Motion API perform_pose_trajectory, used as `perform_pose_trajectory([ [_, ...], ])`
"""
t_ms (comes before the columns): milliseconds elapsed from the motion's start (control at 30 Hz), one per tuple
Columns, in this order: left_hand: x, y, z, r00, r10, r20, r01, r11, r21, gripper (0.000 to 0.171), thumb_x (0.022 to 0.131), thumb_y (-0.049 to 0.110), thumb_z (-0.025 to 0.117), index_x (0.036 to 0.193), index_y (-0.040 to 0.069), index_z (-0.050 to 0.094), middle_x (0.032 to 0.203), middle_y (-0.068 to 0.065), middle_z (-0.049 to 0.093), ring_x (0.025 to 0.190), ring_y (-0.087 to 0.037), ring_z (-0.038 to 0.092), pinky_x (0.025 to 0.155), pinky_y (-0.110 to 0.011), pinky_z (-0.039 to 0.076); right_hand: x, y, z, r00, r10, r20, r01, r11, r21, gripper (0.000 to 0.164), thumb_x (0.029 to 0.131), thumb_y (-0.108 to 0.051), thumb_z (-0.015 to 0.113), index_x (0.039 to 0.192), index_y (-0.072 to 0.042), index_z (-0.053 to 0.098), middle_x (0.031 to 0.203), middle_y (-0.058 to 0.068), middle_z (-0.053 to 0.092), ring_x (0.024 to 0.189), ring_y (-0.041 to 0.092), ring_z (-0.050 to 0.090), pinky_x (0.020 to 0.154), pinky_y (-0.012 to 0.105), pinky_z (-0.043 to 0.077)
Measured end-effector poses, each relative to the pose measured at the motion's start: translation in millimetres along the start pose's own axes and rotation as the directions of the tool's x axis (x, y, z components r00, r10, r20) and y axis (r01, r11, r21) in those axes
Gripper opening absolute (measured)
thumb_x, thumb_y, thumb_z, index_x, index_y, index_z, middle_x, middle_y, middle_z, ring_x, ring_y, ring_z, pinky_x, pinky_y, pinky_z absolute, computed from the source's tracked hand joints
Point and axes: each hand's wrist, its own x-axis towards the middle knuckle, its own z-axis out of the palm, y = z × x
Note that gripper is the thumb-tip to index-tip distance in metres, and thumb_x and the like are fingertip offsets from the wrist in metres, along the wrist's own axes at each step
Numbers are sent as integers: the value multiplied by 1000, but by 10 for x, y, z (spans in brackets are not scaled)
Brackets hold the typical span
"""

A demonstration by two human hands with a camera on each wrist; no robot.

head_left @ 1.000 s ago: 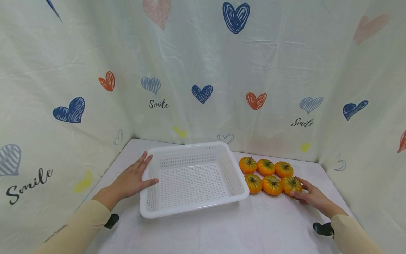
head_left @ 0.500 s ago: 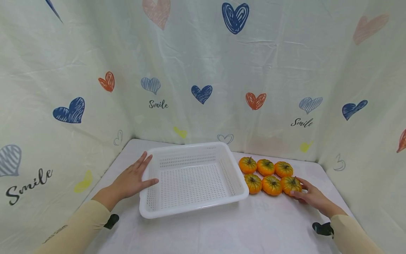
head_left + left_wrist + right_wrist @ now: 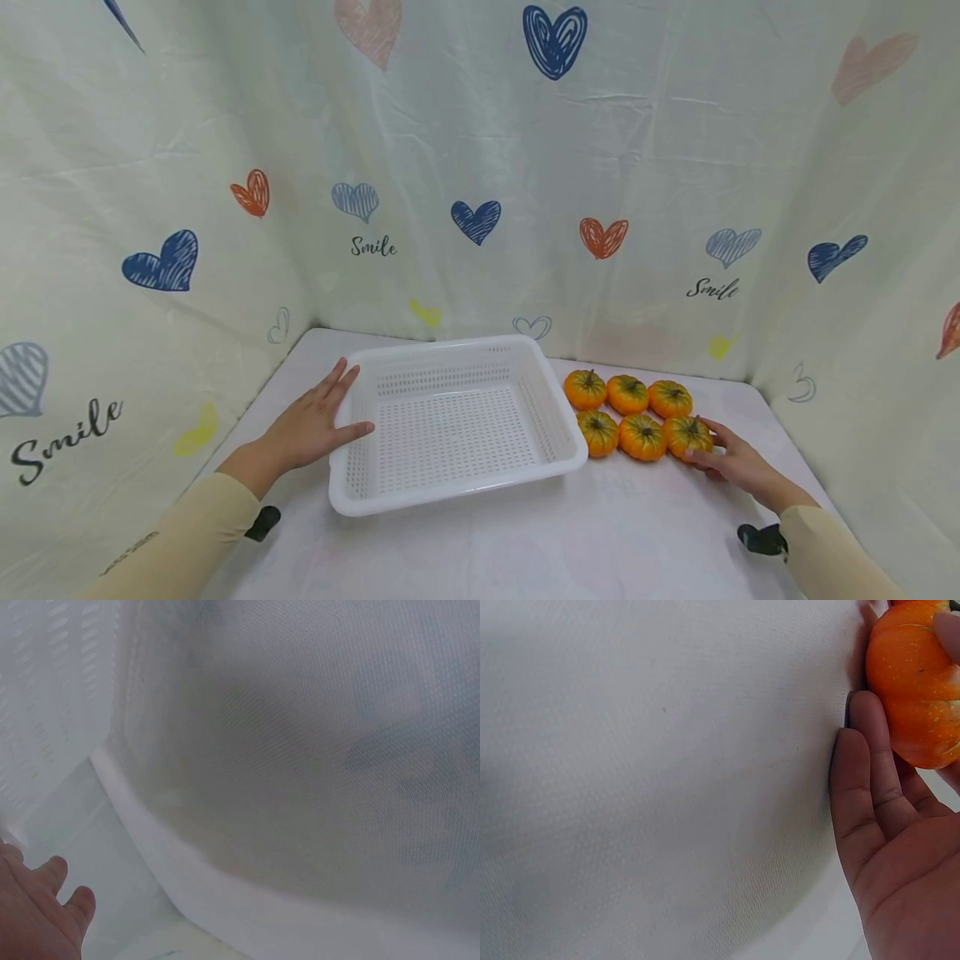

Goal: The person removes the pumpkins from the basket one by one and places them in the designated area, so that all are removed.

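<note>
A white plastic basket [image 3: 457,442] with a perforated floor and walls lies on the table, tilted slightly toward the front left. My left hand [image 3: 306,427] rests on its left rim, fingers spread and straight, thumb reaching over the inner edge. Part of that hand [image 3: 41,911] shows in the left wrist view below the basket wall [image 3: 56,690]. Small orange pumpkins stand in two rows right of the basket. My right hand [image 3: 742,468] holds the front-right pumpkin [image 3: 686,437] between thumb and fingers. In the right wrist view, this pumpkin [image 3: 915,686] sits against the fingers [image 3: 853,787].
The other pumpkins [image 3: 642,437] stand close together, the leftmost ones right beside the basket wall. A white cloth covers the table [image 3: 525,542]. Behind and at both sides hangs a pale curtain [image 3: 660,150] printed with hearts and words.
</note>
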Motion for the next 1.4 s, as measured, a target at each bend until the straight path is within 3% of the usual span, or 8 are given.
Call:
perform_pose_trajectory([
  [967,10,-52,-19,1000,18,4,-19,999,38,102,90,69,54,159,4,16,165,-20,7,144,-48,22,109,-66,28,-88,-20,14,1000,-8,1,8,1000,-22,106,90,-51,70,156,3,6,144,41,22,112,40,57,93,49,53],
  [1133,29,-34,-17,999,34,-3,-33,998,52,101,90,70,52,159,4,18,164,-20,10,142,-49,25,107,-66,30,-190,25,-85,1000,-24,7,25,1000,-10,102,93,-44,69,156,4,4,146,41,23,109,37,61,92,48,54],
  [1400,28,-67,-78,997,74,-19,-73,996,51,91,96,64,49,160,7,17,164,-20,14,142,-47,27,109,-65,29,-342,-85,-347,992,-127,10,127,989,-82,91,99,-38,61,155,7,4,146,43,24,120,51,51,89,50,55],
])
